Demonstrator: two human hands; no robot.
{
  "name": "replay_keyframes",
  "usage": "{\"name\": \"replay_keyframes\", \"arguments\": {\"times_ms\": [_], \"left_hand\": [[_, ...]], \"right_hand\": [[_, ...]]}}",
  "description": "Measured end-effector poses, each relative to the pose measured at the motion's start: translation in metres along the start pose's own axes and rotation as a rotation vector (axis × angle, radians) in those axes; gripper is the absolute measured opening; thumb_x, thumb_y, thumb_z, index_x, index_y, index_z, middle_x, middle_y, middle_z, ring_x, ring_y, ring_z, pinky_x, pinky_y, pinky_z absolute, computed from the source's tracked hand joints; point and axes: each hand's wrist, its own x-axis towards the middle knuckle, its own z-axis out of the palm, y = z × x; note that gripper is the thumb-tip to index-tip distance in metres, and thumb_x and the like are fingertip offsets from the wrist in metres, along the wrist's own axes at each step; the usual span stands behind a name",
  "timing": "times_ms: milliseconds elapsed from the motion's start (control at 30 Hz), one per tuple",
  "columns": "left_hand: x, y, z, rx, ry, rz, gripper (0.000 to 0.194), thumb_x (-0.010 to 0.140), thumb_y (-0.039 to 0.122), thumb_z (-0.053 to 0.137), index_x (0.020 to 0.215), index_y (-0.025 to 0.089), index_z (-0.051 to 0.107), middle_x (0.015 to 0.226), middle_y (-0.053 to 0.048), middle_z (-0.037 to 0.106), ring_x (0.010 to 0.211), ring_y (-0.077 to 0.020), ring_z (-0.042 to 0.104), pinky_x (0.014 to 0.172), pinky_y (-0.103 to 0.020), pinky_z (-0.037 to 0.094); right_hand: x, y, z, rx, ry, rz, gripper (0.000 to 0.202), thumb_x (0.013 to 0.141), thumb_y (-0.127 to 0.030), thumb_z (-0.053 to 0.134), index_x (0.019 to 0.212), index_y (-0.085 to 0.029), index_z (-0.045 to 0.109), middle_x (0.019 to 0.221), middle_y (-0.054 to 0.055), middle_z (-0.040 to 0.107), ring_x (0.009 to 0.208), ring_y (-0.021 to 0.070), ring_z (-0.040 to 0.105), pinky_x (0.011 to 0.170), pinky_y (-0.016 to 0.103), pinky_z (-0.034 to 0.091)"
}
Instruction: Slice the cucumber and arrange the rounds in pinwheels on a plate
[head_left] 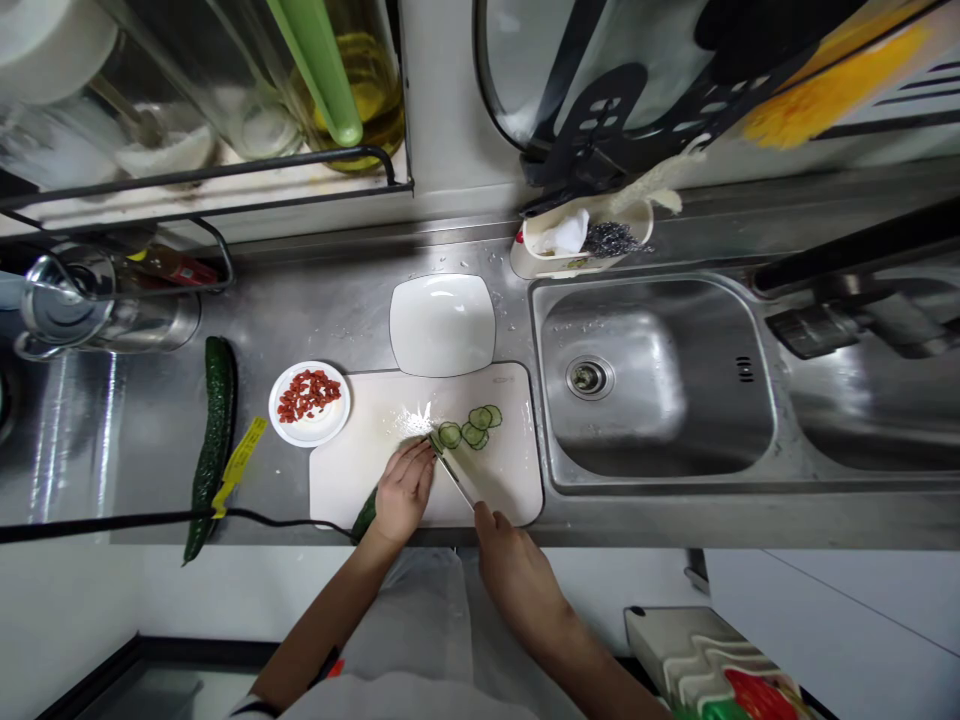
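- Where the counter point(154, 410) stretches off to the left, a shiny metal pitcher point(154, 318) lies beneath the wire shelf point(225, 178).
- Right of it is a long whole cucumber point(216, 420), its lower tip jutting past the counter's front edge; a black cord point(150, 519) with a yellow tag point(241, 462) crosses over it.
- Next comes a small white dish point(307, 437) of dried red berries point(309, 392), overlapping the upper left corner of the white cutting board point(341, 490).
- On the board's front part lies the partly sliced cucumber point(364, 515), mostly covered by the left hand point(403, 490). That hand's fingers are pressed together and curled over it, their tips right beside the blade.
- Just behind, a white plate point(442, 325) overlaps the board's back edge.
- Slanting from those fingertips towards the person is a knife point(456, 481), its blade at the cucumber's cut end.
- Thin cucumber slices point(476, 430) lie right of the blade, several overlapping.
- Wrapped around the knife's handle are the fingers of the right hand point(516, 562), bunched in a grip; the handle itself is largely hidden.
- Farther right, a cream caddy point(551, 265) holding a dark scrubber point(606, 238) stands at the back, near the steel sink point(667, 380); a faucet point(862, 318) reaches in from the right.
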Motion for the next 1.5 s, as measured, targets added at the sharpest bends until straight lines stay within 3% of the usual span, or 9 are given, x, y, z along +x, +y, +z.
{"name": "replay_keyframes", "arguments": {"times_ms": [967,1300,1500], "left_hand": [[0.0,0.0,-0.001,0.016,-0.021,0.001,0.027,0.087,0.011,0.05,0.111,0.017,0.06,0.107,-0.007,0.067,0.111,-0.0203,0.059,0.097,-0.042,0.05],[0.0,0.001,-0.001,0.008,-0.036,-0.018,0.029,0.086,0.01,0.051,0.113,0.018,0.059,0.111,-0.007,0.067,0.113,-0.0195,0.058,0.099,-0.041,0.049],[-0.001,0.001,-0.001,0.006,-0.039,-0.011,0.03,0.087,0.011,0.051,0.114,0.018,0.059,0.111,-0.007,0.067,0.112,-0.0199,0.058,0.099,-0.042,0.049]], "right_hand": [[0.021,-0.005,0.005,-0.03,0.054,-0.019,0.037,0.086,-0.001,0.03,0.11,-0.014,0.054,0.09,0.011,0.066,0.079,0.018,0.067,0.063,0.022,0.048],[0.032,-0.009,0.002,-0.049,0.049,0.003,0.041,0.089,-0.005,0.029,0.123,-0.015,0.051,0.096,0.01,0.066,0.084,0.0184,0.066,0.067,0.023,0.048],[0.046,-0.008,0.011,0.024,0.086,-0.015,0.047,0.086,-0.003,0.028,0.126,-0.013,0.051,0.097,0.012,0.066,0.084,0.0187,0.065,0.069,0.025,0.049]]}}
